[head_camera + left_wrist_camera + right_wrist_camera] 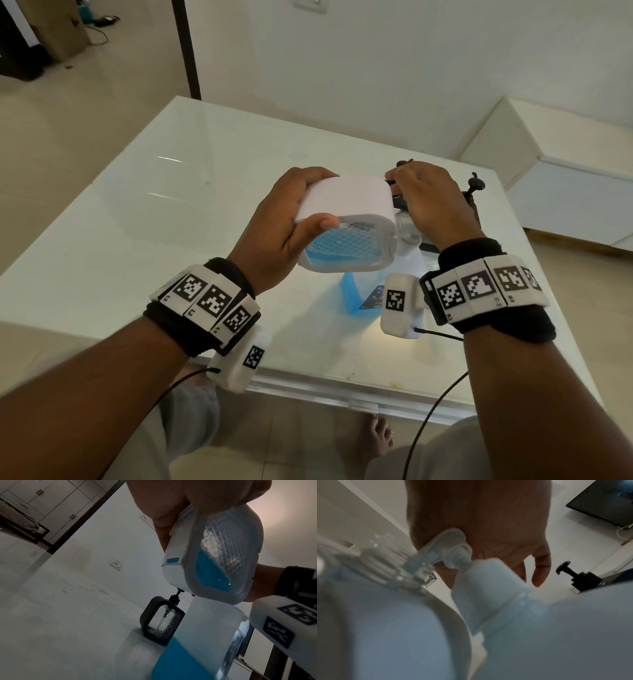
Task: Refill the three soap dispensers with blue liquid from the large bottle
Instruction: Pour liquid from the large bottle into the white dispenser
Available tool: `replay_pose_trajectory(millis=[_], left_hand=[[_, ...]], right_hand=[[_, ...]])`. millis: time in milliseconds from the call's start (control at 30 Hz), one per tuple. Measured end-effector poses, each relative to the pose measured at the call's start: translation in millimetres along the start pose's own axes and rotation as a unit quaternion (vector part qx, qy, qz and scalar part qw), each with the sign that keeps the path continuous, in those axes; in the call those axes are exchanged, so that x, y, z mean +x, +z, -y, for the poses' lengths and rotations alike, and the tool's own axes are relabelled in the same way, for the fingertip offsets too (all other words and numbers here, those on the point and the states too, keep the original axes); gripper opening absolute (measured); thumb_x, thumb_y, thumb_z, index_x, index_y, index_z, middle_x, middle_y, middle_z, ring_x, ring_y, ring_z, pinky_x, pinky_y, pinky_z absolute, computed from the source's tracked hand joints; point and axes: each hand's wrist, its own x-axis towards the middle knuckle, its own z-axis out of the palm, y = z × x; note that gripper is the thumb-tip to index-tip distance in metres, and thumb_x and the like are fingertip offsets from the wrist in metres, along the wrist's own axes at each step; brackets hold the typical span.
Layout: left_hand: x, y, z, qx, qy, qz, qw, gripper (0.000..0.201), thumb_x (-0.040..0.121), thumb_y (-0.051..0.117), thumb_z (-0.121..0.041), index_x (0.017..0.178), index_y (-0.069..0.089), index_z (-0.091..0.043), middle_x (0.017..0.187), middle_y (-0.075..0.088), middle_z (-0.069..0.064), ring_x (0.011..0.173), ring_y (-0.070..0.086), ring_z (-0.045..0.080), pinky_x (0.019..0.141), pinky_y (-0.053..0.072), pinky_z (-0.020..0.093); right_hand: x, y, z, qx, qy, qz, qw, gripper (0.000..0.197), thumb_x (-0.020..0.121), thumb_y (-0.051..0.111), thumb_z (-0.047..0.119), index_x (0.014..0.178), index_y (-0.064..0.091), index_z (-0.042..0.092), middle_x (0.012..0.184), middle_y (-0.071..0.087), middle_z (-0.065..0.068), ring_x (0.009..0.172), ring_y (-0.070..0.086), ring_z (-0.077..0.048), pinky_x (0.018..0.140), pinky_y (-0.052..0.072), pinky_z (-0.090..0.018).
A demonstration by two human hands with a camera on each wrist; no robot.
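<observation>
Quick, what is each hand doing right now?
Left hand: grips the white soap dispenser, tilted above the table.
Right hand: at the dispenser's top; what its fingers hold cannot be told.

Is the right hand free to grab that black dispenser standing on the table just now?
Probably not at once. The right hand is at the pump top of the white dispenser held by the left hand. The black dispenser stands beyond the large bottle, otherwise unobstructed.

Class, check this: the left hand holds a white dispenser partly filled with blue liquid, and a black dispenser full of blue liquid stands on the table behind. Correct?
Not quite. The black dispenser looks empty; the left wrist view shows no blue in it. The rest holds: the left hand grips the white dispenser.
</observation>
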Motion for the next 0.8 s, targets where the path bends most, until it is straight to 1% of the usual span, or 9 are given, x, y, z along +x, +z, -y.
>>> replay_pose_trajectory(millis=[100, 233, 367, 467, 533, 633, 700, 733, 800], left_hand=[[-0.1, 0.4, 0.4, 0.002, -0.003, -0.001, 1.000, 0.071, 0.089, 0.032, -0.070, 0.128, 0.044, -0.012, 0.116, 0.046, -0.018, 0.107, 0.047, -0.009, 0.088, 0.037, 0.006], [-0.6, 1.3, 1.1, 0.002, -0.009, -0.009, 1.000, 0.068, 0.089, 0.033, -0.070, 0.127, 0.043, -0.015, 0.116, 0.047, -0.015, 0.107, 0.047, -0.008, 0.089, 0.037, 0.006], [-0.1, 1.4, 0.8, 0.006, -0.007, -0.010, 1.000, 0.066, 0.089, 0.032, -0.069, 0.127, 0.042, -0.017, 0.117, 0.045, -0.019, 0.107, 0.046, -0.011, 0.089, 0.036, 0.006], [-0.5, 3.7, -0.7, 0.011, -0.007, -0.020, 1.000, 0.076, 0.088, 0.031, -0.071, 0.129, 0.045, -0.008, 0.115, 0.045, -0.016, 0.107, 0.045, -0.012, 0.089, 0.036, 0.005], [-1.1, 5.7, -1.6, 0.011, -0.009, -0.021, 1.000, 0.079, 0.088, 0.031, -0.072, 0.129, 0.045, -0.006, 0.115, 0.045, -0.015, 0.108, 0.045, -0.012, 0.089, 0.037, 0.005], [-0.9, 5.7, -1.2, 0.008, -0.015, -0.022, 1.000, 0.080, 0.087, 0.031, -0.072, 0.130, 0.044, -0.006, 0.115, 0.044, -0.019, 0.108, 0.045, -0.012, 0.089, 0.037, 0.005], [-0.8, 6.0, -1.7, 0.005, -0.018, -0.025, 1.000, 0.084, 0.086, 0.030, -0.074, 0.130, 0.044, -0.005, 0.116, 0.044, -0.017, 0.108, 0.045, -0.012, 0.089, 0.038, 0.005], [-0.6, 6.0, -2.5, 0.003, -0.021, -0.026, 0.999, 0.086, 0.085, 0.030, -0.075, 0.130, 0.044, -0.004, 0.116, 0.045, -0.015, 0.108, 0.045, -0.012, 0.089, 0.038, 0.005], [-0.2, 6.9, -4.2, -0.004, -0.027, -0.026, 0.999, 0.088, 0.083, 0.030, -0.077, 0.130, 0.044, -0.003, 0.118, 0.046, -0.009, 0.108, 0.044, -0.014, 0.089, 0.037, 0.004]], right_hand=[[-0.5, 0.1, 0.2, -0.004, -0.001, 0.013, 1.000, 0.052, 0.073, 0.032, 0.042, 0.100, 0.065, 0.013, 0.097, 0.069, -0.005, 0.096, 0.063, -0.027, 0.094, 0.047, -0.053], [0.5, 0.3, -1.7, -0.001, -0.003, 0.021, 1.000, 0.051, 0.074, 0.034, 0.042, 0.100, 0.066, 0.011, 0.097, 0.070, -0.005, 0.097, 0.064, -0.026, 0.094, 0.048, -0.052], [2.3, -2.2, -0.5, 0.044, -0.004, -0.010, 0.999, 0.049, 0.075, 0.039, 0.040, 0.096, 0.068, 0.007, 0.087, 0.071, 0.002, 0.092, 0.065, -0.025, 0.092, 0.051, -0.053], [3.6, -2.8, 0.2, 0.070, -0.008, -0.024, 0.997, 0.051, 0.072, 0.040, 0.039, 0.095, 0.067, 0.003, 0.082, 0.071, 0.003, 0.089, 0.067, -0.024, 0.091, 0.052, -0.053], [3.9, -2.5, -1.6, 0.078, 0.000, -0.021, 0.997, 0.052, 0.072, 0.040, 0.040, 0.094, 0.068, 0.003, 0.081, 0.072, 0.003, 0.089, 0.067, -0.023, 0.092, 0.051, -0.053], [4.3, -1.7, -2.8, 0.070, -0.003, -0.011, 0.997, 0.049, 0.072, 0.038, 0.041, 0.092, 0.070, 0.009, 0.084, 0.072, 0.004, 0.090, 0.067, -0.022, 0.092, 0.051, -0.052], [5.1, -1.2, -4.1, 0.062, -0.007, -0.006, 0.998, 0.048, 0.072, 0.037, 0.042, 0.089, 0.070, 0.010, 0.084, 0.071, 0.006, 0.090, 0.066, -0.021, 0.092, 0.050, -0.053], [5.7, -0.9, -5.0, 0.056, -0.008, -0.002, 0.998, 0.045, 0.073, 0.038, 0.042, 0.086, 0.070, 0.013, 0.081, 0.071, 0.009, 0.087, 0.065, -0.021, 0.091, 0.050, -0.052], [5.8, -0.4, -6.9, 0.047, -0.004, 0.011, 0.999, 0.033, 0.075, 0.041, 0.042, 0.070, 0.068, 0.025, 0.067, 0.066, 0.016, 0.077, 0.061, -0.017, 0.087, 0.051, -0.049]])
